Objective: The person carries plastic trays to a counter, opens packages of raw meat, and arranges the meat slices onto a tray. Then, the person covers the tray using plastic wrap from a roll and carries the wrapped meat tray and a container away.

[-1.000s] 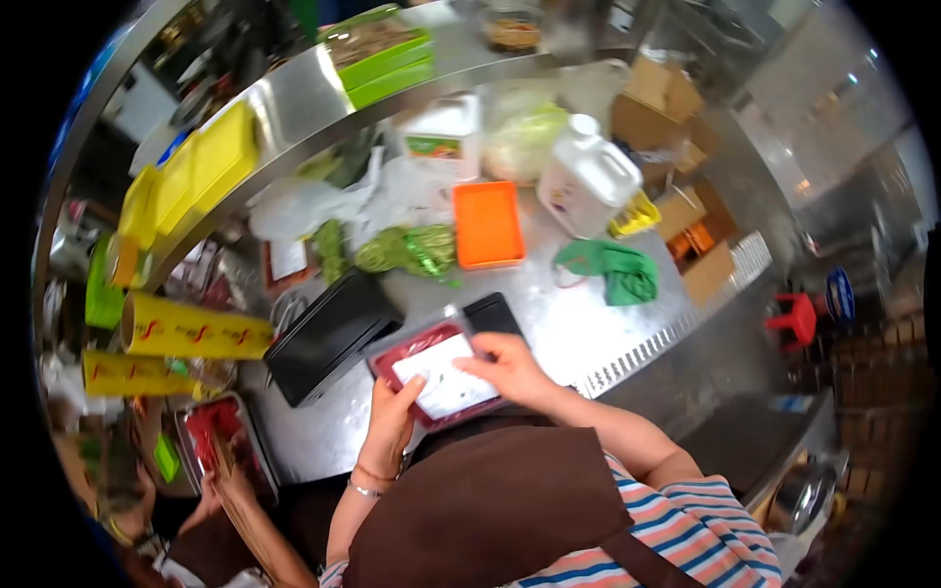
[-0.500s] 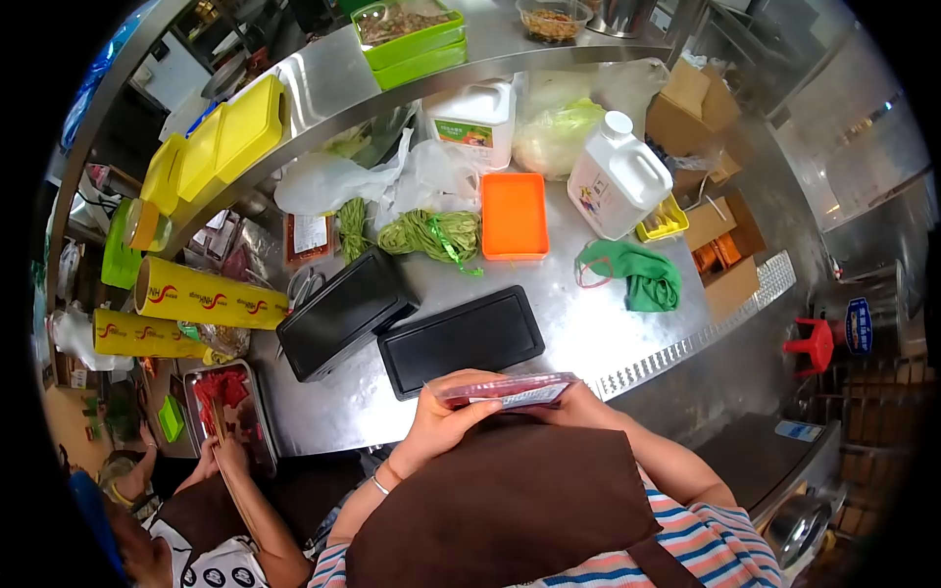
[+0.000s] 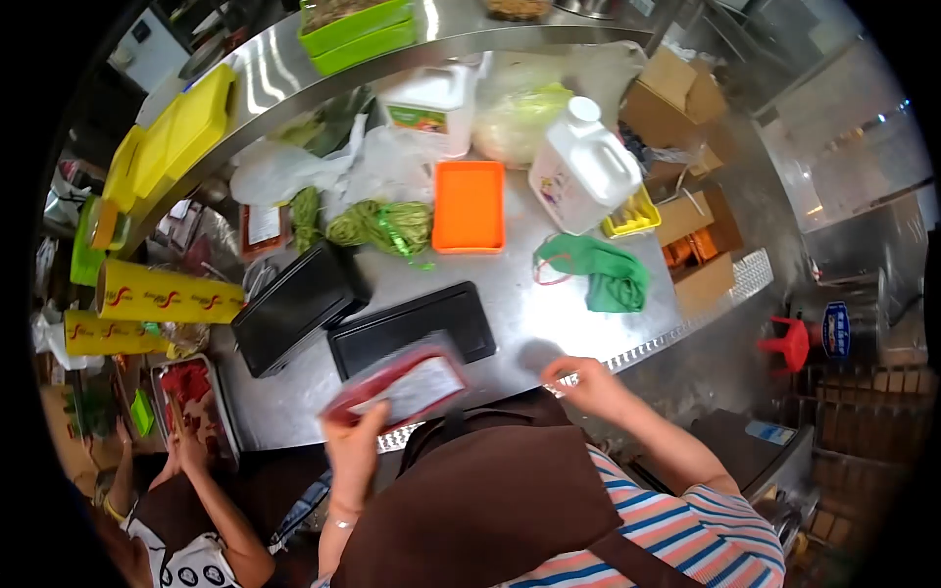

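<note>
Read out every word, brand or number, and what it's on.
"S" in red: yellow rolls.
Too small or blurred to read:
rolls' other lettering;
white label on red packet in left hand;
labels on front jug, rear jug;
blue label at right.

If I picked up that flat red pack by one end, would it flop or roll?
The red pack would probably stay fairly stiff: it looks straight, though the left hand grips only one end. It probably won't roll, being flat. Its clear edge looks like smooth plastic, so it might feel slippery.
</note>
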Available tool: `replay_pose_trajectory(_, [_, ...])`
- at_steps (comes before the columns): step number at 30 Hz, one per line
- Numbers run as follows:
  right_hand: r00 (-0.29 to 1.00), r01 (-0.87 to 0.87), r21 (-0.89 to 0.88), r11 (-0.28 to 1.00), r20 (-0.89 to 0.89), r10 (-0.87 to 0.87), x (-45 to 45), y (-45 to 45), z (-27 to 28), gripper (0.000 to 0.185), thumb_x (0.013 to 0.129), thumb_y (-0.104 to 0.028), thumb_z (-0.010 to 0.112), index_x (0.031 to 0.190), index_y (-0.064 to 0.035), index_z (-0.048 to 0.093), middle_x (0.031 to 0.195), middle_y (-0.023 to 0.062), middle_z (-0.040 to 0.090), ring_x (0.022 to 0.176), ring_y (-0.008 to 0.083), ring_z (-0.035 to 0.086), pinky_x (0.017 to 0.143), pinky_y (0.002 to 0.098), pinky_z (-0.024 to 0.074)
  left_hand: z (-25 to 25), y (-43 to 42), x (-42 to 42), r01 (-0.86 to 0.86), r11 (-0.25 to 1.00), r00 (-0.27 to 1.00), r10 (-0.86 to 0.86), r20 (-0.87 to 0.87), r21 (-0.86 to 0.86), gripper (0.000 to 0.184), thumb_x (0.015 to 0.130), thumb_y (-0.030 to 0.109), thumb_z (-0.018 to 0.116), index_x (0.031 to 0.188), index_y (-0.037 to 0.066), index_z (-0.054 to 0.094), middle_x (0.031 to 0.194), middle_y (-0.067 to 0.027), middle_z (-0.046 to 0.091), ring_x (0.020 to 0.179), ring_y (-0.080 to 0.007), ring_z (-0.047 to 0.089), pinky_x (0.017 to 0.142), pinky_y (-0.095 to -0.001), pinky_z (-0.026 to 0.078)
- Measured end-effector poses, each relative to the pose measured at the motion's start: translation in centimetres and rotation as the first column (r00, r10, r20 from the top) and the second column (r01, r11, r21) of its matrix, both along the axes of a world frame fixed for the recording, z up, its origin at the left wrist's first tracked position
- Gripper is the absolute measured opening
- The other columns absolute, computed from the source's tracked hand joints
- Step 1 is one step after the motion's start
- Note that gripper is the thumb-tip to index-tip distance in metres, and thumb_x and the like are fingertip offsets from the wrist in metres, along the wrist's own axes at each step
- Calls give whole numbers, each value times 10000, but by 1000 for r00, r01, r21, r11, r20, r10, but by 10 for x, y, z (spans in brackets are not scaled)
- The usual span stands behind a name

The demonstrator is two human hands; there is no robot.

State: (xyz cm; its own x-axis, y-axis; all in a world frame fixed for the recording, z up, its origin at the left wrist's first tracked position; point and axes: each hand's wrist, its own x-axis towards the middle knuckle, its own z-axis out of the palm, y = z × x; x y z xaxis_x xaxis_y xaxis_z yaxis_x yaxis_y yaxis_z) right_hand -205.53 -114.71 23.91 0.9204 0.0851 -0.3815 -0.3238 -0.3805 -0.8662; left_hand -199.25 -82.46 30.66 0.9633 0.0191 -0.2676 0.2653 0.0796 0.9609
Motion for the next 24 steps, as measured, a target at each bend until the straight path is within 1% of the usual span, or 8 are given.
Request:
replay_pose_trajectory(1, [959, 283, -55, 957, 43, -281, 2, -21, 9, 180, 767, -115, 666, 922, -28, 644, 877, 120, 650, 817, 301, 603, 769, 361, 472, -2, 13, -4, -27, 1000, 999, 26, 27, 15, 267, 826, 10, 605, 1090, 13, 565, 1034, -76, 618, 929, -149, 591, 813, -302, 474])
replay_pose_trajectory(2, [908, 294, -401, 867, 400, -123, 8, -52, -1, 234, 734, -107, 681, 958, -49, 645, 961, 119, 641, 905, 305, 583, 823, 381, 445, -4, 22, -6, -59, 998, 997, 57, 57, 30, 272, 834, 25, 611, 1101, 14, 561, 1050, -73, 615, 948, -149, 584, 838, -302, 461])
replay_pose_trajectory(4, [870, 388, -704, 595, 493, 18, 26, -82, 2, 415, 697, -135, 704, 1099, -123, 603, 1235, 96, 515, 1090, 327, 488, 892, 431, 379, -2, 22, -14, -109, 991, 989, 100, 107, 78, 290, 842, 48, 622, 1122, 14, 555, 1059, -70, 617, 958, -152, 578, 874, -299, 437])
replay_pose_trajectory(8, [915, 240, -784, 573, 380, 137, 67, -94, -31, 452, 627, -90, 681, 1072, -136, 614, 1099, 73, 550, 988, 306, 518, 793, 427, 449, -5, 23, -40, -200, 979, 980, 200, -11, 30, 314, 846, 61, 621, 1145, 1, 544, 1077, -77, 617, 965, -162, 581, 888, -305, 428])
replay_pose_trajectory(12, [904, 108, -615, 781, 388, 181, 91, -65, -14, 327, 640, -64, 615, 959, -133, 641, 980, 66, 579, 865, 287, 537, 735, 397, 469, -6, 18, -49, -193, 981, 981, 193, -6, 19, 322, 844, 77, 629, 1144, -5, 546, 1081, -76, 617, 970, -165, 582, 894, -309, 426])
replay_pose_trajectory(17, [801, 383, -686, 619, 581, 149, 122, -10, -52, 271, 674, -93, 593, 935, -150, 635, 1033, 54, 567, 935, 299, 519, 765, 426, 430, 2, 8, -44, -142, 990, 990, 141, 17, 19, 320, 832, 67, 641, 1134, 1, 560, 1072, -74, 625, 969, -163, 584, 899, -310, 425])
replay_pose_trajectory(21, [692, -134, -714, 687, 430, 581, 17, -2, -71, 160, 701, -100, 565, 817, -183, 637, 1066, 38, 539, 996, 261, 483, 762, 408, 385, -5, 24, -53, -184, 979, 982, 186, 20, -83, 323, 827, 54, 642, 1134, -3, 558, 1070, -74, 628, 964, -163, 587, 891, -309, 429])
replay_pose_trajectory(24, [607, -658, -500, 563, 90, 789, -61, -33, -48, 95, 644, -83, 614, 681, -171, 613, 927, 40, 573, 922, 241, 515, 694, 373, 422, -12, 53, -74, -217, 976, 976, 217, 20, -35, 329, 827, 46, 637, 1140, -7, 550, 1078, -80, 623, 959, -165, 588, 884, -306, 435])
